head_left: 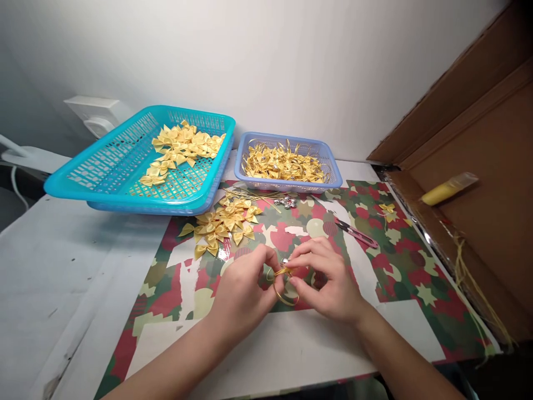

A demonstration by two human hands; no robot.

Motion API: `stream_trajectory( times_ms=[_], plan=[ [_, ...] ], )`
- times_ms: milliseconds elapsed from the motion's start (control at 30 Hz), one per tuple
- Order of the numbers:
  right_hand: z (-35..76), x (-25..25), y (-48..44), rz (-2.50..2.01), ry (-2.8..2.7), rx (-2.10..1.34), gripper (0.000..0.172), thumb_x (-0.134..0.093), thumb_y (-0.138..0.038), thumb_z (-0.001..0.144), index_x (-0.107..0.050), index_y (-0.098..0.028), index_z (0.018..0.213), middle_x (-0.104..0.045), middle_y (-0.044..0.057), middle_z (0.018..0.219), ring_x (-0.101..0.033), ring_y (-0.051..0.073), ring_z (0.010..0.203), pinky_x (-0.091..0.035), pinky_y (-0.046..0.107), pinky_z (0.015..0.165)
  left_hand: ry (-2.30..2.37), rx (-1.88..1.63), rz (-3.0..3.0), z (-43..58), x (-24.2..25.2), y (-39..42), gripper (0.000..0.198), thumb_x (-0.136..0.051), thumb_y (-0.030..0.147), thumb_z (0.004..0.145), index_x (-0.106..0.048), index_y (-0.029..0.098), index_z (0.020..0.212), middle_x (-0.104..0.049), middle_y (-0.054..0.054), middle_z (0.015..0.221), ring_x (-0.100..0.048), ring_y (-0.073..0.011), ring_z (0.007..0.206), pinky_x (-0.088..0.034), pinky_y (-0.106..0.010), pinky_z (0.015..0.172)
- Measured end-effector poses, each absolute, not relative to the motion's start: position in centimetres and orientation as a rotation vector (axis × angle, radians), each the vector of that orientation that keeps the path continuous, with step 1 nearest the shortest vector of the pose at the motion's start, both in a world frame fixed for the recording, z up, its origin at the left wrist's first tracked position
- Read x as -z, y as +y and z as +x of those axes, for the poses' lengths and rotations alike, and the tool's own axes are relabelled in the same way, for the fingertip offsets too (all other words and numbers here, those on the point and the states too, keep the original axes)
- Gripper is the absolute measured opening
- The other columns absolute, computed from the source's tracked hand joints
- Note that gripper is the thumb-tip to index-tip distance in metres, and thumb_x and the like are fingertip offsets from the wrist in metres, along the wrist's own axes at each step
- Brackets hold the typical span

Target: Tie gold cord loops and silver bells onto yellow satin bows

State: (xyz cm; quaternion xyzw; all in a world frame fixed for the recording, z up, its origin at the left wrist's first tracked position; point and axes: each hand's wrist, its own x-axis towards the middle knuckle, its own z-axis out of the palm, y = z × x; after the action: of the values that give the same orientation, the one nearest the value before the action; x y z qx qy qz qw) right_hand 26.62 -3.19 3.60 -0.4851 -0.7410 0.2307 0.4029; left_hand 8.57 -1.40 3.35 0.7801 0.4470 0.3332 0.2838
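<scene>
Both hands meet over the front of the patterned paper. My left hand (247,280) is closed, pinching a thin gold cord (286,301) that hangs down in a loop. From the right, my right hand (327,278) pinches a yellow ribbon bow (285,271), mostly hidden by the fingers. A small silver bell (285,261) shows at the top of the bow, between the two hands. Beyond the left hand lies a pile of yellow bows (227,219). Gold cords (266,195) and several loose silver bells (287,202) lie behind them.
A turquoise basket (112,191) with bows sits at the left, stacked on another. Behind stands a lilac basket (291,184) of bows with cords. Pink-handled thread snips (357,233) lie right of my hands. A cardboard box (478,133) borders the right side, with a yellow tube (448,189) on it.
</scene>
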Motion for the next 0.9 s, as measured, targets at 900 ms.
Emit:
stream_trajectory(
  times_ms=[900],
  plan=[
    [26.3, -4.1, -2.3, -1.089, -1.788, -0.672, 0.015, -0.06, -0.011, 0.085, -0.064, -0.024, 0.081, -0.066, 0.002, 0.087, -0.055, 0.019, 0.091, -0.044, 0.037, 0.083, 1.175, -0.799, 1.853, 8.0, -4.0, -0.6, 0.017, -0.055, 0.015, 0.073, -0.04, 0.022, 0.072, -0.058, 0.006, 0.066, -0.038, -0.0081, 0.049, -0.028, -0.021, 0.049]
  ],
)
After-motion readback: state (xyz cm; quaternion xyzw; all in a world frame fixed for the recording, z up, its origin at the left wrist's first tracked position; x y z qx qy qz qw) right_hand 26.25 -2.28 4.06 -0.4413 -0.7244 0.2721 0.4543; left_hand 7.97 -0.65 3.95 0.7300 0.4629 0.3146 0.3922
